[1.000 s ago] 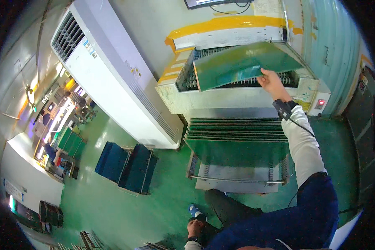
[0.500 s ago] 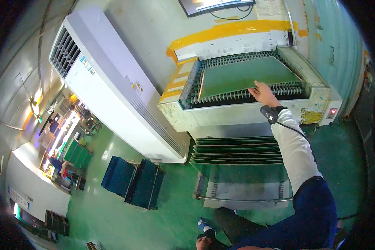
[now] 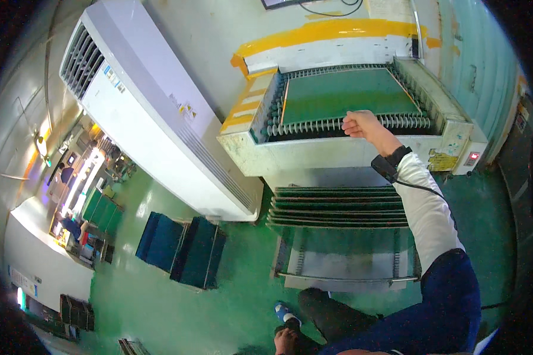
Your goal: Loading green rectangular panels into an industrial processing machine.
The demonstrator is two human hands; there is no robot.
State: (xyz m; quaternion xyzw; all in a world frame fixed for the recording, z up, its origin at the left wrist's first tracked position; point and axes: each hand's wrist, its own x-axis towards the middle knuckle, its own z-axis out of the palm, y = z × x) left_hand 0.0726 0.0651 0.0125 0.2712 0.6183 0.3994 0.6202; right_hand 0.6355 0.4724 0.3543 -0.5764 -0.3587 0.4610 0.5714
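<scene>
A green rectangular panel [image 3: 343, 94] with a coppery left edge lies flat on the roller bed [image 3: 296, 129] of a pale machine. My right hand [image 3: 364, 127] is over the front rollers, just off the panel's near edge. Its fingers are curled in, and nothing shows between them. A dark strap with a small device and a cable sits on that wrist. My left hand [image 3: 285, 340] is low in the picture by my leg, and its fingers are too unclear to read. Below the machine, a rack [image 3: 346, 277] holds several green panels [image 3: 337, 216] on edge.
A tall white air conditioner [image 3: 172, 118] stands left of the machine [image 3: 331, 158]. Two dark blue racks [image 3: 198, 251] are on the green floor. Far left, people are at a lit bench [image 3: 80, 183]. A small control box [image 3: 471, 157] with a red display is at the machine's right end.
The panel's near edge has come down flat onto the rollers, and my right hand has let go of it, drawing slightly left with its fingers curling. The view has shifted a little.
</scene>
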